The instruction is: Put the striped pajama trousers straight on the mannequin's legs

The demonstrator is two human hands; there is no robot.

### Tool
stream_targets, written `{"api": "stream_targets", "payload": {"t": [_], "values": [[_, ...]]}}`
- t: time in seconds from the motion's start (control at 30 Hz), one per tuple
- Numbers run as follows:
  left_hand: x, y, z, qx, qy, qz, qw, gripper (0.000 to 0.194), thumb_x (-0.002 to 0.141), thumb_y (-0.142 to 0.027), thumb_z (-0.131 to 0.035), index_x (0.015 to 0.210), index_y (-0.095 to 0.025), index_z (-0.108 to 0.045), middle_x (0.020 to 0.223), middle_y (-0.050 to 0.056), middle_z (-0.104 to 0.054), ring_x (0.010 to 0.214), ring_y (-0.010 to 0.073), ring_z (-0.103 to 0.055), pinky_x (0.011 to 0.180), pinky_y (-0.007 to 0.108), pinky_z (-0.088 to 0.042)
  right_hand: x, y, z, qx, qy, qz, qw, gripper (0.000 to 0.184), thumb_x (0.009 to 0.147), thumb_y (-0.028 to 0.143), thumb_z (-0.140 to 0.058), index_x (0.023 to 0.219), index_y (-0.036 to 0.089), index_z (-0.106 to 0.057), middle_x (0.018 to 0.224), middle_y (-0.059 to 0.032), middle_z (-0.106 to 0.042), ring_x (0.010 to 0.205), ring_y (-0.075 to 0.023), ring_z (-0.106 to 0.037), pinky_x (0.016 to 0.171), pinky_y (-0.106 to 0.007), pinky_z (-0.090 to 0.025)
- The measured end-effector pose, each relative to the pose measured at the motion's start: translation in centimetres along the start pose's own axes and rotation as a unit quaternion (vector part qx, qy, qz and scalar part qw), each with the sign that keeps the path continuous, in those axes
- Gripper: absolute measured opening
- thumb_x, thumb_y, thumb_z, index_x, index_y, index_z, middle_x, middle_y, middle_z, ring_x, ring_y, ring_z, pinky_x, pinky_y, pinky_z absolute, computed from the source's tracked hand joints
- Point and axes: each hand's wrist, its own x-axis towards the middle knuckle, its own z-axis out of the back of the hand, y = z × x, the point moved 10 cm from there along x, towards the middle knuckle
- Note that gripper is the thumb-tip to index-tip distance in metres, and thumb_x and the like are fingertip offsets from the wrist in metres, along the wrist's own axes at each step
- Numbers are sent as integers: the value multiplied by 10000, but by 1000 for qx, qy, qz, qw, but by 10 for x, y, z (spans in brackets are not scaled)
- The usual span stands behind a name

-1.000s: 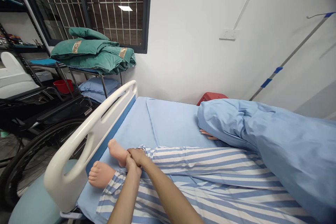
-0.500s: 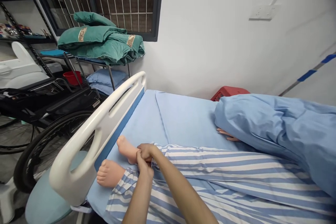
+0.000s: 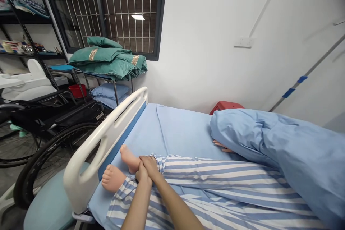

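Note:
A manikin lies on the bed in blue-and-white striped trousers (image 3: 210, 172). Its smooth far foot (image 3: 128, 159) points up and to the left, while the near foot (image 3: 112, 178) rests beside it. My right hand (image 3: 150, 166) is wrapped over the far leg's ankle at the trouser cuff. Close against it, my left hand (image 3: 142, 173) grips the same ankle from the near side. The fingers of both hands are partly hidden. Farther right, the manikin's fingers (image 3: 223, 146) poke out from under a bunched blue quilt (image 3: 258, 133).
A white footboard (image 3: 81, 158) borders the bed's left end. Beyond it stand a wheelchair (image 3: 61, 125) and a rack with folded green bedding (image 3: 107, 59). A red object (image 3: 225, 105) shows between bed and wall. Blue sheet (image 3: 183, 125) covers the mattress.
The camera view has tilted up slightly, so the scene sits lower. My right hand now lies flatter over the ankle, with my left hand tucked lower beside it. The feet stay much the same.

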Motion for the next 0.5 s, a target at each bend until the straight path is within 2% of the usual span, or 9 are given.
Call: {"api": "stream_targets", "payload": {"t": [0.03,0.07,0.1,0.13,0.17,0.3,0.4,0.47,0.5], "values": [[1,-18,24,39,-73,-36,996,323,769,-330,-419,575,-223,-183,623,56,-478,1106,333,-497,756,499,-442,-1,-2,1,33,-4,1,999,387,849,153,-366,1181,215,-554,1172,-50,-611,1100,-162,-526,950,-272,-331],[-2,-37,47,103,-158,-84,978,321,771,-320,-406,577,-221,-170,644,63,-485,1146,342,-462,796,522,-420,-2,-3,1,61,-1,2,998,395,842,159,-372,1189,214,-553,1189,-44,-604,1112,-159,-521,959,-267,-325],[-8,-53,61,159,-228,-128,952,317,770,-308,-397,577,-221,-160,656,68,-488,1167,349,-438,832,541,-396,-2,-5,1,81,6,3,997,401,832,168,-383,1192,212,-554,1197,-40,-602,1117,-160,-521,963,-266,-322],[-14,-66,68,210,-277,-167,923,311,768,-296,-387,575,-222,-156,658,70,-488,1165,354,-434,858,549,-378,-2,-5,2,96,15,2,995,406,819,177,-400,1191,210,-558,1193,-39,-605,1114,-163,-526,962,-266,-324],[-19,-74,69,247,-303,-196,899,301,768,-284,-374,572,-223,-152,654,71,-486,1144,356,-447,872,549,-369,-1,-6,2,105,26,0,994,411,803,183,-419,1187,211,-562,1184,-40,-612,1105,-169,-535,953,-266,-332],[-18,-71,60,295,-305,-221,878,276,767,-254,-322,573,-229,-127,618,63,-458,1044,339,-501,855,523,-388,6,-7,1,103,102,-18,989,445,731,166,-483,1161,233,-575,1127,-35,-641,1040,-188,-574,868,-266,-392],[-16,-70,64,299,-316,-223,872,280,760,-264,-338,567,-229,-138,619,56,-451,1057,337,-494,857,519,-396,18,-10,-6,92,151,-33,984,471,674,127,-504,1129,214,-590,1076,-44,-658,963,-189,-602,778,-253,-428],[-13,-66,70,288,-320,-197,881,293,777,-297,-340,565,-230,-149,610,53,-441,1092,336,-484,852,514,-416,27,-13,-14,89,179,-35,979,474,629,110,-525,1090,178,-610,1007,-62,-678,879,-192,-619,703,-244,-443],[-9,-58,71,266,-304,-165,900,303,789,-324,-335,562,-231,-158,595,51,-436,1091,326,-495,827,496,-444,31,-14,-21,86,198,-35,976,475,603,105,-540,1068,155,-620,965,-72,-686,832,-194,-623,662,-240,-447]]}}
